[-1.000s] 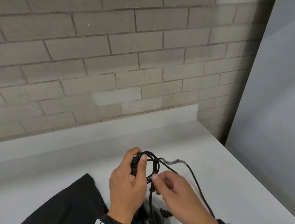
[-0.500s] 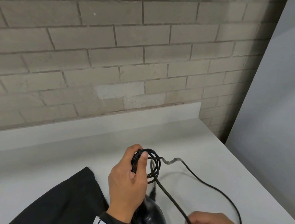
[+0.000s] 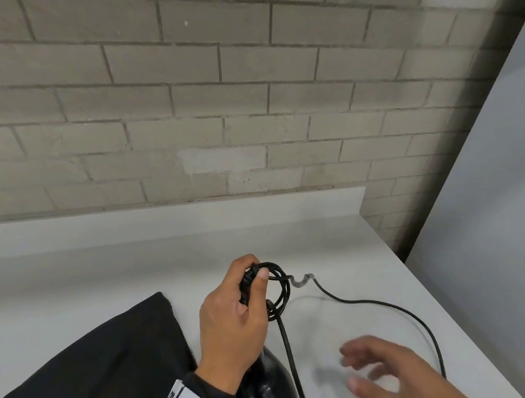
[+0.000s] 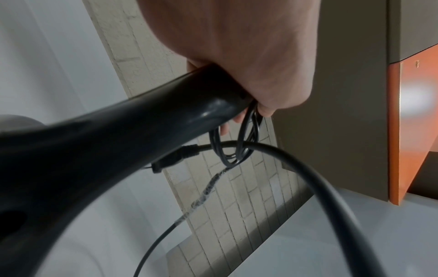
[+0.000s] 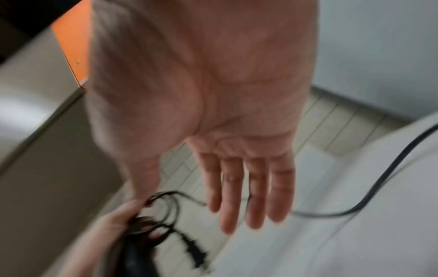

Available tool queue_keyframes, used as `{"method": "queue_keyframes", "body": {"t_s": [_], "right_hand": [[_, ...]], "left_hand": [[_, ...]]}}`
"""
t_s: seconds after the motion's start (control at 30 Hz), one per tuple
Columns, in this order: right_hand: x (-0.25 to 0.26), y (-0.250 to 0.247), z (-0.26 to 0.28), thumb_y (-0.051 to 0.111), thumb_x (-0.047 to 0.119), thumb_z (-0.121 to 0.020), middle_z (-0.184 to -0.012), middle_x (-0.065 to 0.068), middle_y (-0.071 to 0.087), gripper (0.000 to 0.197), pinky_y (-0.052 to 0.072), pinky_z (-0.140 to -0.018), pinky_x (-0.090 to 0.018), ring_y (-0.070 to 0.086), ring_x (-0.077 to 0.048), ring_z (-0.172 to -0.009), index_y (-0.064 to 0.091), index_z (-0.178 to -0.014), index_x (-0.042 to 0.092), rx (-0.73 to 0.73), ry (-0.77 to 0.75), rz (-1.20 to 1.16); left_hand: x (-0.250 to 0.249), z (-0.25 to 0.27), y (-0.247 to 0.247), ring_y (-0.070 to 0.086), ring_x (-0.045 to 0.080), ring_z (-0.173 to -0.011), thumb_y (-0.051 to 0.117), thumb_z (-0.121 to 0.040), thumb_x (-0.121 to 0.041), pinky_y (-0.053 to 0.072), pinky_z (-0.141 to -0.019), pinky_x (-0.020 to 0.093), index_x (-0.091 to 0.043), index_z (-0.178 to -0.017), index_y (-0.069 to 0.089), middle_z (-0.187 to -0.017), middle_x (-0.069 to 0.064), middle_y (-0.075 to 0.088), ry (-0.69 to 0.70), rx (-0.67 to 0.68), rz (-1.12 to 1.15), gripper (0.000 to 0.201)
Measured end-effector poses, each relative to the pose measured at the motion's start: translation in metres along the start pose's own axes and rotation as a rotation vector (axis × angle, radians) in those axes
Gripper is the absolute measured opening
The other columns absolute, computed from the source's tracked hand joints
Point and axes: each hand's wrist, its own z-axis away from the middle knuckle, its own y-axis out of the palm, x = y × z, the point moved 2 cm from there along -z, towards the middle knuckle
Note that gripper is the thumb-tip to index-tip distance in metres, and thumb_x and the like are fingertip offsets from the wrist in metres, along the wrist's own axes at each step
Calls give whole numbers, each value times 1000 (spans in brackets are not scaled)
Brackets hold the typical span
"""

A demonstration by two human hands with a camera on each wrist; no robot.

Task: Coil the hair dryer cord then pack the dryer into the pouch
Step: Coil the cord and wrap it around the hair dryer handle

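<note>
The left hand (image 3: 236, 317) is gripping the dryer (image 3: 271, 386) handle and a few cord (image 3: 400, 309) loops; the right hand (image 3: 398, 377), spread and empty (blurred), is hovering at four o'clock. Most cord is trailing loose; the pouch (image 3: 95, 384), at nine o'clock, is waiting.

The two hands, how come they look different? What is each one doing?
The left hand is curled, gripping the coiled cord against the hair dryer handle; the right hand is flat and holds nothing. The left hand looks sharp in the head view; the right hand is blurred. Both are over the white counter.
</note>
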Motion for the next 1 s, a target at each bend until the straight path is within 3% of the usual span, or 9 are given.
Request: {"method": "queue_keyframes", "body": {"t_s": [0.13, 0.3, 0.4, 0.53, 0.63, 0.73, 0.8, 0.87, 1.0], "right_hand": [[33, 44, -34, 54, 50, -82, -87, 6, 77, 36, 52, -82, -25, 69, -6, -85, 66, -99, 21, -26, 82, -170], [43, 59, -38, 61, 29, -86, -60, -4, 65, 20, 49, -67, -27, 58, -20, -57, 67, -99, 16, 80, 32, -335], [35, 37, -20, 62, 38, -82, -56, -7, 57, 20, 46, -63, -25, 53, -22, -55, 69, -95, 25, 107, 3, -335], [3, 2, 2, 62, 33, -90, -53, -13, 44, 19, 38, -58, -37, 42, -24, -51, 70, -91, 16, -90, 75, -402], [-28, -6, 0, 48, 5, -99, -55, -14, 42, 25, 34, -51, -34, 34, -21, -47, 70, -86, 6, -218, 245, -344], [-49, 0, -16, 48, 5, -100, -53, -6, 51, 23, 36, -51, -33, 38, -19, -44, 68, -89, 5, -263, 355, -176], [-55, 6, -29, 52, 20, -97, -63, 2, 62, 17, 48, -60, -33, 52, -18, -50, 67, -92, 15, -284, 307, 85], [-52, 8, -42, 57, 43, -89, -94, 4, 64, 34, 50, -83, -29, 63, -17, -84, 64, -112, 20, -321, 225, 376], [-8, 11, -65, 60, 40, -92, -132, 21, 39, 53, 28, -102, -11, 36, 1, -128, 37, -139, 30, -318, -177, 497]], "left_hand": [[-1, 0, -2, 62, 17, -53, 42, -90, -61, 54, -58, 41, -47, -108, 51, -70, -5, 63, 15, -8, -10, 25], [0, 1, -4, 63, 18, -54, 43, -91, -60, 55, -59, 44, -55, -103, 52, -71, -4, 64, 31, -5, 1, 16], [3, 3, -9, 65, 17, -57, 43, -91, -60, 55, -60, 43, -57, -103, 52, -70, -7, 64, 20, -14, 11, 15], [5, 4, -10, 63, 19, -57, 43, -92, -59, 54, -59, 44, -56, -103, 52, -66, -4, 62, 22, -17, 7, 15], [5, 3, -10, 64, 17, -59, 43, -92, -60, 53, -60, 41, -54, -104, 52, -66, -5, 64, 11, -12, 2, 16], [5, 3, -10, 63, 16, -58, 42, -92, -60, 52, -60, 37, -47, -105, 53, -66, -6, 63, 8, -5, 3, 21], [4, 2, -10, 63, 17, -58, 42, -92, -60, 50, -59, 34, -47, -104, 53, -67, -6, 64, 14, -3, 16, 20], [3, 2, -11, 62, 18, -58, 42, -92, -59, 49, -59, 34, -48, -104, 52, -68, -4, 64, 22, 2, 24, 19], [2, 1, -10, 62, 18, -59, 43, -92, -59, 51, -60, 37, -48, -105, 52, -70, -5, 64, 20, 17, 29, 19]]}}
